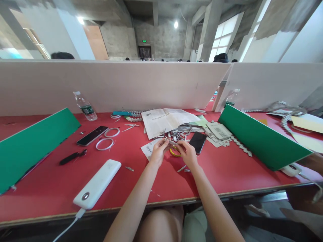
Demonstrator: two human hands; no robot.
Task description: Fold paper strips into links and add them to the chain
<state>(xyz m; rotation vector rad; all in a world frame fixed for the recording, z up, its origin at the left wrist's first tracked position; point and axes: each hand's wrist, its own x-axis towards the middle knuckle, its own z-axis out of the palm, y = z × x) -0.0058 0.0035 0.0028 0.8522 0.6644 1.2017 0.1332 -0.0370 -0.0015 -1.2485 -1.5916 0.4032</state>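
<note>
My left hand (159,151) and my right hand (186,152) meet above the middle of the red table. Between their fingertips they hold a small folded paper strip (172,142), one end in each pinch. Below the strip lies a yellow ring (174,152), partly hidden by my right hand. Just behind the hands is a pile of cut paper strips (179,133), with a large printed sheet (164,121) beside it. A black phone (198,142) lies to the right of my right hand, and a printed paper (148,149) is partly under my left hand.
On the red table (156,181) are a white power bank (98,184), black-handled tool (73,157), another phone (93,135), white rings (104,144) and a bottle (85,107). Green boards (37,144) stand at both sides. Another person's arm (311,163) shows at far right.
</note>
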